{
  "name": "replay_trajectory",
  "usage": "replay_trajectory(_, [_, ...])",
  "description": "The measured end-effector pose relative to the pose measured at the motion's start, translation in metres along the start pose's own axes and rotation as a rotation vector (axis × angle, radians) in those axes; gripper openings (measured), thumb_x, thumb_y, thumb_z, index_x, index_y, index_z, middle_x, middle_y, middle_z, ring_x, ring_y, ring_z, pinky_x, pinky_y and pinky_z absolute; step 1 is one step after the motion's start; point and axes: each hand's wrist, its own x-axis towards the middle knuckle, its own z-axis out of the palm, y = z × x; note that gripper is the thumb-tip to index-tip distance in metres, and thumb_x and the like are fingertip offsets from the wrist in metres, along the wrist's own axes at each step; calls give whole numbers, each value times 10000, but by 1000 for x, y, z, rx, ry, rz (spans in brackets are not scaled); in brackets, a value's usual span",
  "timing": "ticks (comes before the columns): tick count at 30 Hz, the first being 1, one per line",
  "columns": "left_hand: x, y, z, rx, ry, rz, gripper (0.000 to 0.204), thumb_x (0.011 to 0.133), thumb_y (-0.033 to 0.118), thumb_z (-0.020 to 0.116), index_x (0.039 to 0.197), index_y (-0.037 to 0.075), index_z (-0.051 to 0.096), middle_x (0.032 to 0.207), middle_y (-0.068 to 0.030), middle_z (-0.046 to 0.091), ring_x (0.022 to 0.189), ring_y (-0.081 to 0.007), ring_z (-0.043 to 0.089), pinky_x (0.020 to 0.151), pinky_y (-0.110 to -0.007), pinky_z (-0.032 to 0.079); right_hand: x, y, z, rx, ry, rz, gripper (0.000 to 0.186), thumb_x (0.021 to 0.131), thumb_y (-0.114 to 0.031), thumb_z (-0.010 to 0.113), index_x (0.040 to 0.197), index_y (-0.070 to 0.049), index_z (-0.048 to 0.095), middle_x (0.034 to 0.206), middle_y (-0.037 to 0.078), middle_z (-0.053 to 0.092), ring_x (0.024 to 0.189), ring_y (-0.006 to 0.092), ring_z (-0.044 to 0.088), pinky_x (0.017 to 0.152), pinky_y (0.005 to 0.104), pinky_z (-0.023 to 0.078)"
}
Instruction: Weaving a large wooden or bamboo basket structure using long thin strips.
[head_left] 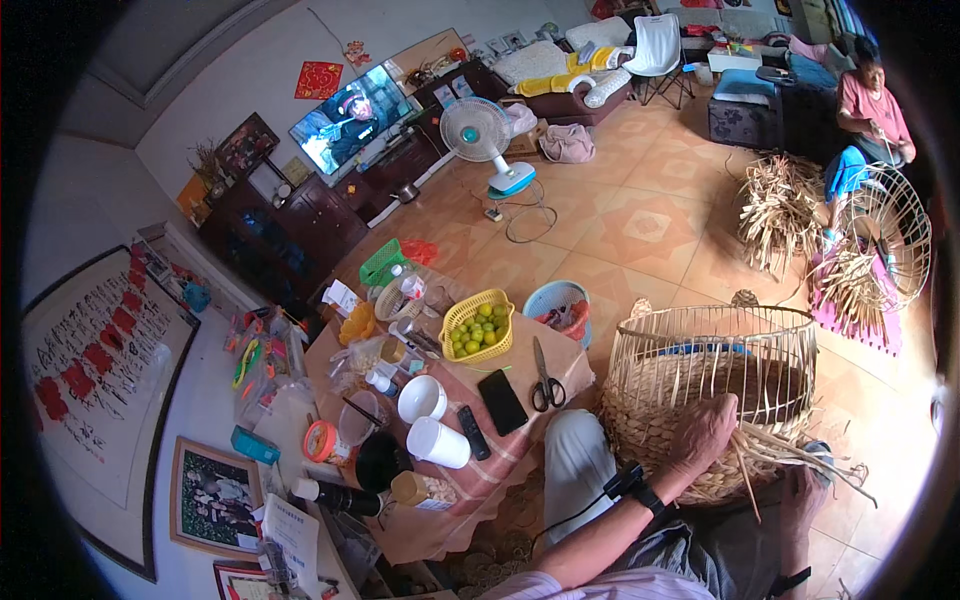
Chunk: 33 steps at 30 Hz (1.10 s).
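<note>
A round basket (pixel 640 430) stands by my knees, its lower wall woven from plaited straw and its bare upright ribs joined by a rim. My left hand (pixel 705 430) is closed at the near side of the wall, where straw strands (pixel 785 447) come out beside its fingers and fan to the right. Lower right, near the basket's base, is my right hand (pixel 805 490). Strands cross in front of it, and its fingers are mostly hidden. Each wrist wears a dark band.
Left of me, a cloth-covered table (pixel 480 400) bears scissors (pixel 545 378), a phone (pixel 501 402), a yellow basket of green fruit (pixel 477 325), cups and jars. Beyond the basket lies a straw heap (pixel 780 205). Another person (pixel 872 110) sits far right with a ribbed basket frame (pixel 890 235). A fan (pixel 478 132) stands on the floor.
</note>
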Motion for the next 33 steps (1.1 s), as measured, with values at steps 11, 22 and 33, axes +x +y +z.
replay_trajectory(11, [0, 0, 3, 16, 4, -33, 128, 976, 127, 599, 947, 74, 485, 787, -132, 599, 751, -346, 640, 708, -464, 511, 2, 1, -4, -56, -50, -91, 237, 909, -90, 706, 1146, -75, 711, 862, 197, 719, 782, 404, 698, 714, 476, 536])
replay_trajectory(22, [0, -1, 3, -7, 24, -21, 162, 943, 109, 638, 950, 73, 480, 764, -130, 592, 736, -346, 646, 701, -464, 519, 3, -8, -5, -12, -9, -5, 63, 927, -82, 673, 977, -45, 681, 815, 210, 672, 773, 415, 664, 688, 462, 486])
replay_trajectory(33, [1, 1, 1, -11, 31, -28, 151, 949, 126, 631, 943, 79, 488, 771, -123, 589, 743, -337, 642, 702, -459, 515, 4, -7, -5, -36, -23, -3, 62, 906, -76, 675, 954, -37, 666, 819, 219, 665, 777, 425, 657, 689, 473, 481])
